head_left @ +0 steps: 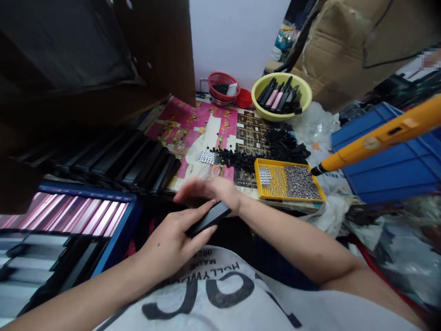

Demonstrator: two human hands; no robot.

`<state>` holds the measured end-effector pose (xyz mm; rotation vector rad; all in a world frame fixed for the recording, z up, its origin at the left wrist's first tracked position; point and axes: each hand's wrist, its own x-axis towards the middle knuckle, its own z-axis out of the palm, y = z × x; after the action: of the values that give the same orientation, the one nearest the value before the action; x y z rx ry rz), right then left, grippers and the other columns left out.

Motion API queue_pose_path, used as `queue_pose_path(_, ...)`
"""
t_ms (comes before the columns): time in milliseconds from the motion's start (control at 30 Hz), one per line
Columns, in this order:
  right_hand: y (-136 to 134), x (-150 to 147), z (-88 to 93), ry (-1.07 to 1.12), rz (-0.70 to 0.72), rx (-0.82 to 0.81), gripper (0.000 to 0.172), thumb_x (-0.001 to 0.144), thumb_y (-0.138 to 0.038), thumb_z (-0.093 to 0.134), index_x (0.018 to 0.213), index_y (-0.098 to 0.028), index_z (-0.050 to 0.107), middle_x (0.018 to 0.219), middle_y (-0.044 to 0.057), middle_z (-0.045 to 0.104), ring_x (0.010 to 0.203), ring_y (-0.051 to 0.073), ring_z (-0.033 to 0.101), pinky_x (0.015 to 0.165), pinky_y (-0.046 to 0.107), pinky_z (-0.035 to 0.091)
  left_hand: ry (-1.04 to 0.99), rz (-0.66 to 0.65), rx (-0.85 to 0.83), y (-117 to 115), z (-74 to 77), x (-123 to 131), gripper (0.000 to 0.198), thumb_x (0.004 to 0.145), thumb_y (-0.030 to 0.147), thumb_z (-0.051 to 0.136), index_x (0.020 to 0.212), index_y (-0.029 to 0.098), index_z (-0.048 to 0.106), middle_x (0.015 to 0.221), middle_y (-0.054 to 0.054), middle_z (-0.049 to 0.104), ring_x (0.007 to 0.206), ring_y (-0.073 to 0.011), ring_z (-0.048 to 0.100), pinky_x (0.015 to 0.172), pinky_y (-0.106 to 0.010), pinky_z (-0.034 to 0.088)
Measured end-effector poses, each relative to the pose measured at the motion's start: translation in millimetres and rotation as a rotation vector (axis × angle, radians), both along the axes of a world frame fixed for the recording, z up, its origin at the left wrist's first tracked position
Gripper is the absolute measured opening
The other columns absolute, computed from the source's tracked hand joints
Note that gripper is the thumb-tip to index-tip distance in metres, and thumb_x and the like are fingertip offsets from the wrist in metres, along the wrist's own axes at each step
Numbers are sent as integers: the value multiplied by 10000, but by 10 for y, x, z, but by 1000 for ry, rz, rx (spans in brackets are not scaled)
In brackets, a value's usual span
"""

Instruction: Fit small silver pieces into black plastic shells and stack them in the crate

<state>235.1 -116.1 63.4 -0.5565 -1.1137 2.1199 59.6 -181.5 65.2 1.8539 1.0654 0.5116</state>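
My left hand (182,230) is closed around a flat, black, elongated case-like piece (210,218), thumb on one side and fingers on the other. My right hand (215,188) lies just beyond the piece, over the table's front edge, with its wrist close to the piece's far end. Motion smears the right fingers, so I cannot make out whether they hold anything. Past that hand, small black parts (241,158) are heaped beside a patch of shiny metal bits (207,157). A yellow tray (289,199) of small metal pieces stands to the right.
An orange electric screwdriver (375,138) hangs at the right, before a blue crate (389,174). A yellow bowl (280,115) with black and pink pieces and a red basket (223,95) stand at the back. Long black pieces (138,161) line the left, above a blue bin (132,207).
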Motion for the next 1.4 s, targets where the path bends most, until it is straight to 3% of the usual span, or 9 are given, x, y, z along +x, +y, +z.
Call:
queue_pose_path(233, -35, -117, -258, 33, -187, -77, 493, 839, -556, 359, 868, -149, 636, 785, 46, 686, 754, 160, 631, 827, 308, 449, 41, -25, -83, 116, 109, 151, 383, 816, 401, 539, 1167, 248, 560, 947, -8, 668, 816, -181, 620, 736, -272, 484)
queue_pose_path(433, -141, -18, -534, -41, -581, -90, 414, 814, -521, 424, 802, -170, 643, 769, 39, 683, 743, 148, 624, 732, 260, 462, 73, 53, -192, 125, 217, -50, 330, 833, 490, 465, 959, 186, 486, 728, 12, 578, 540, -116, 541, 501, -225, 405)
queue_pose_path(633, -52, -47, -761, -177, -684, -299, 285, 781, -432, 486, 729, -187, 621, 735, 23, 673, 712, 142, 622, 622, 236, 446, 552, 319, 328, 869, 638, -562, 457, 807, 574, 399, 932, 157, 539, 835, -62, 593, 741, -192, 552, 671, -294, 419)
queue_pose_path(733, 68, -294, -712, -210, -658, -325, 226, 765, -395, 497, 786, -203, 614, 882, 35, 676, 859, 172, 624, 645, 251, 450, 813, 324, 378, 1303, 723, -766, 531, 776, 579, 410, 911, 104, 605, 1078, -147, 562, 996, -267, 518, 848, -330, 402)
queue_pose_path(833, 186, -567, -626, -214, -600, -327, 231, 742, -409, 527, 847, -218, 602, 1016, 48, 648, 1002, 198, 584, 673, 265, 464, 964, 331, 274, 1560, 691, -900, 627, 751, 614, 392, 960, 75, 635, 1138, -179, 544, 1049, -307, 503, 887, -358, 394)
queue_pose_path(1067, 296, -973, -537, -280, -571, -416, 256, 743, -473, 502, 869, -258, 562, 1091, 10, 599, 1078, 170, 521, 747, 298, 478, 898, 238, 220, 1646, 608, -916, 674, 720, 634, 412, 1031, 80, 635, 1131, -171, 569, 1013, -290, 539, 852, -321, 413)
queue_pose_path(1167, 310, -961, -540, -275, -636, -336, 251, 710, -461, 531, 849, -255, 566, 1045, 4, 616, 1043, 161, 541, 793, 302, 470, 814, 221, 173, 1595, 799, -963, 597, 756, 587, 384, 1021, 118, 642, 1031, -109, 627, 920, -230, 583, 777, -270, 434)
queue_pose_path(1300, 331, -711, -604, -319, -737, -357, 249, 706, -436, 523, 861, -258, 602, 1118, 25, 601, 1091, 189, 526, 804, 328, 464, 700, 414, 182, 1524, 1179, -1357, 613, 728, 614, 413, 1067, 152, 631, 1020, -38, 634, 935, -208, 576, 810, -273, 418)
queue_pose_path(1400, 337, -598, -681, -348, -748, -426, 260, 734, -443, 477, 862, -255, 602, 1155, 54, 583, 1117, 213, 513, 783, 348, 472, 581, 486, 156, 1510, 1254, -1632, 642, 734, 622, 403, 1135, 160, 597, 1110, -29, 612, 1006, -211, 544, 855, -292, 404)
